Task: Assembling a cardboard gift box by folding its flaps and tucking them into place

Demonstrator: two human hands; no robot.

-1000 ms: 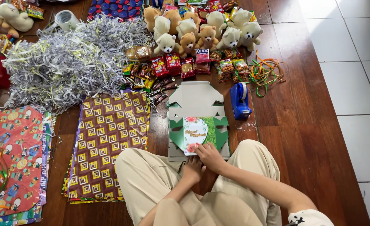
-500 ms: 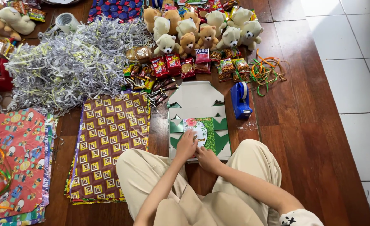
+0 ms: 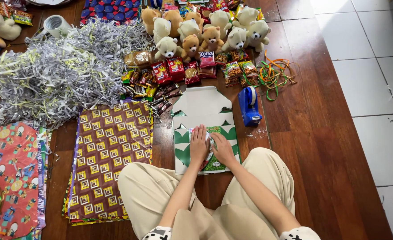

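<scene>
From the head camera: both hands flat on the green-and-white gift box (image 3: 204,133), which lies on the wooden floor (image 3: 312,133) just ahead of the crossed legs. Left hand (image 3: 199,146) presses palm-down, fingers spread, gripping nothing; right hand (image 3: 223,149) lies flat beside it, touching it. Right of the box, just off its edge, stands a blue tape dispenser (image 3: 250,106). Left of the box, patterned wrapping paper (image 3: 110,155) lies close. Beyond the box, snack packets (image 3: 183,71) crowd its far flap. Bare boards open to the right.

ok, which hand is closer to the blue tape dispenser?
Right. The right hand lies flat on the green and white box, below-left of the blue tape dispenser. The left hand presses the box farther left.
</scene>
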